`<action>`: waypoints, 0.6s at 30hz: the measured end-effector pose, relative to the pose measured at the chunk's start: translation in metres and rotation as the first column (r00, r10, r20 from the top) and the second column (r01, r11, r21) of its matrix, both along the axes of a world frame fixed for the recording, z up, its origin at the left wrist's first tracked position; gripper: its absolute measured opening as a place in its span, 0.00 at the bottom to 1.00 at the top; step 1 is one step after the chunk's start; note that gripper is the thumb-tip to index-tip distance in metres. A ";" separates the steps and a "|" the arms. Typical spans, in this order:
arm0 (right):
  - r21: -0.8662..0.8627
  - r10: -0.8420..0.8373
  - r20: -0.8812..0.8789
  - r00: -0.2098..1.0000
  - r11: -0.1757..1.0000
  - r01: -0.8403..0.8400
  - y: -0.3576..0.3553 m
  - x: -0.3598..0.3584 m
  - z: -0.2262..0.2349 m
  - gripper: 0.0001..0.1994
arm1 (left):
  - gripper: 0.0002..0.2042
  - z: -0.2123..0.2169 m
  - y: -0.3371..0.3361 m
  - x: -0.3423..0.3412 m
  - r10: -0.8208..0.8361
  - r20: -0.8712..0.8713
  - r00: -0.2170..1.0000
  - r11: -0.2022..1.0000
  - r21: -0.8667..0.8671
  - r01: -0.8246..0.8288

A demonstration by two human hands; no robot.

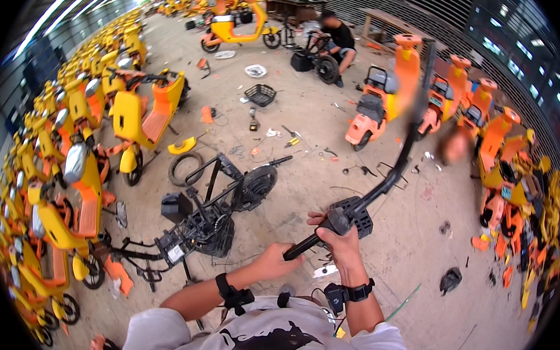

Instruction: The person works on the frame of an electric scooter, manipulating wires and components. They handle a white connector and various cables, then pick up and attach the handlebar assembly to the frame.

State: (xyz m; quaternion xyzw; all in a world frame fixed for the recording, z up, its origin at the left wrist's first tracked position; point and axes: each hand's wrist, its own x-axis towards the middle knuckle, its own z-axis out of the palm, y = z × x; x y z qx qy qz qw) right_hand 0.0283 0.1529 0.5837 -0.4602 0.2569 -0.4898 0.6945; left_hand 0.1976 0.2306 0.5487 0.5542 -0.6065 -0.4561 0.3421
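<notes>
Both my hands are on a long, bent black scooter tube [387,183] that slants away to the upper right. My left hand [277,262] is closed round its near end. Farther up, my right hand [343,246] grips it beside a black block-like fitting [337,221], some fingers showing on the far side. A slotted black plate [365,220] sits by the fitting, partly behind the tube. To the left, on the floor, lies a stripped black scooter frame [190,233] with its wheel [258,185] pointing away from me.
Rows of yellow scooters [65,219] line the left; orange ones [401,80] stand at the right. A person [341,41] crouches by a black frame at the back. A loose tire [185,169], black basket [260,95], tool [254,120] and black bag-like item [450,280] lie about.
</notes>
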 end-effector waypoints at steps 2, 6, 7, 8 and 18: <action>0.052 0.009 0.012 1.000 0.999 -0.010 -0.003 -0.010 0.002 0.16 | 0.14 0.000 -0.002 -0.008 -0.080 -0.076 0.994 0.994 0.072 0.085; 0.144 0.071 0.086 0.994 0.986 -0.083 -0.004 -0.028 -0.018 0.18 | 0.16 0.009 0.000 -0.023 -0.259 -0.271 0.927 0.894 0.297 0.336; 0.154 0.092 0.115 0.989 0.982 -0.110 -0.006 -0.029 -0.021 0.19 | 0.15 0.011 0.000 -0.025 -0.284 -0.357 0.890 0.840 0.355 0.411; 0.162 0.114 0.145 0.983 0.977 -0.137 -0.005 -0.028 -0.022 0.19 | 0.15 0.009 0.002 -0.028 -0.259 -0.441 0.859 0.838 0.340 0.427; 0.223 0.244 0.084 0.966 0.940 -0.257 0.002 -0.030 -0.009 0.21 | 0.14 0.011 0.002 -0.039 -0.271 -0.281 0.921 0.924 0.193 0.331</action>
